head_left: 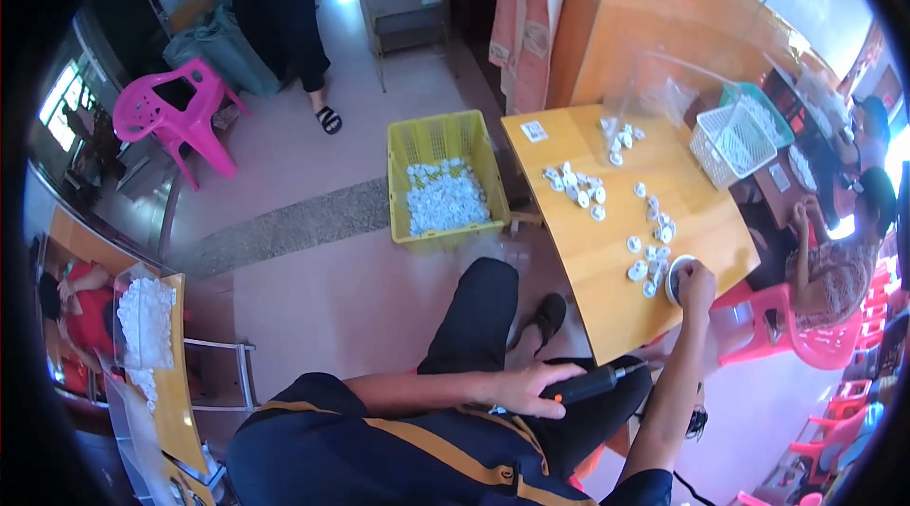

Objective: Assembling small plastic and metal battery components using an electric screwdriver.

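Note:
A black electric screwdriver [590, 385] lies across my lap, its metal bit pointing right, with my left hand [538, 388] wrapped round its body. At the right edge of the wooden table my right hand [699, 286] dips into a small round white bowl [672, 290]. Its fingers are bent together, and their tips and whatever they pinch are hidden inside. Small white round plastic parts [637, 271] lie just left of the bowl. More clusters of such white parts [573, 186] are spread over the table [616, 316] toward its far side.
A yellow crate [398, 207] with many white parts stands on the floor left of the table. A white basket [735, 165] sits at the far right corner. People sit at right and far left; another stands by a pink chair [180, 113].

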### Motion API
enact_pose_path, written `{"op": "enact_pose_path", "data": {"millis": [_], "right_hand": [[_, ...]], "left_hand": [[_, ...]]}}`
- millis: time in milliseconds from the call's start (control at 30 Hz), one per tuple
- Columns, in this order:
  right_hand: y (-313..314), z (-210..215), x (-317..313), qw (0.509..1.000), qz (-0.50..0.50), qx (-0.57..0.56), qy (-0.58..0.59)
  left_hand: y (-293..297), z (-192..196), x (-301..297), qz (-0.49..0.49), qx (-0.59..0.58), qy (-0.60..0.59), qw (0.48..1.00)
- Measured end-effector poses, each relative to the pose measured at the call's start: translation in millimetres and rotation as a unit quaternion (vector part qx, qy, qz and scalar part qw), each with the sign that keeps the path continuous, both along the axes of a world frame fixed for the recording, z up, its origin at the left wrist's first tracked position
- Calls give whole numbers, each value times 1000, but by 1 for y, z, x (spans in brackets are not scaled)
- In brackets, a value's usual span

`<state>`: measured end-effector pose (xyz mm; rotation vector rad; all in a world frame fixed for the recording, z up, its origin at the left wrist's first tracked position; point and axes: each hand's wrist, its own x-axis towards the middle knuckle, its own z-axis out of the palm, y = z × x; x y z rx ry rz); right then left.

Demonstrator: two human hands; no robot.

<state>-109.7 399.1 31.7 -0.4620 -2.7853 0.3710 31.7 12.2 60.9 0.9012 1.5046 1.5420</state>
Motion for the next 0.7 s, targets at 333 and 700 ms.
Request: {"op": "enact_pose_path", "data": {"millis": [333,700], "right_hand": [[-30,19,11,982,-45,-82,162],[-26,5,19,993,-38,-77,87]], "left_hand": [[14,46,-3,-10,42,45,998],[28,31,3,14,-8,68,998]]}}
